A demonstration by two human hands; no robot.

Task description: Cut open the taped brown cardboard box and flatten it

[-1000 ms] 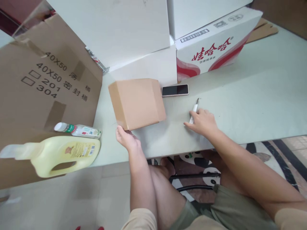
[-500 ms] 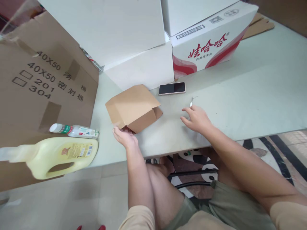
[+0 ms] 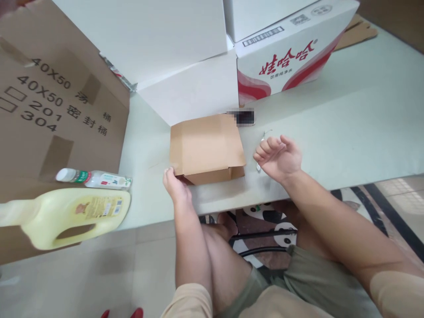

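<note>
A small brown cardboard box [image 3: 208, 143] lies on the table with its lid flap folded over the top. At its near left corner my left hand [image 3: 176, 184] grips the edge, thumb on the outside and the other fingers partly hidden by the box. To the right of the box, my right hand [image 3: 278, 158] is raised with its palm turned up and its fingers curled. No object shows in that palm. Just beside and partly behind the right hand lies a small white item with a thin cord [image 3: 263, 136], too small to make out fully.
A phone [image 3: 245, 117] lies behind the box, its picture partly pixelated. White cartons [image 3: 188, 88] and a red-and-white water carton [image 3: 285, 66] line the back. At left stand a large brown carton [image 3: 66, 88], a clear bottle [image 3: 96, 178] and a yellow jug [image 3: 79, 216].
The cardboard box has turned and slid right, held by my left hand, and now reaches the phone. My right hand has rolled from palm down to palm up, its fingers curling in.
</note>
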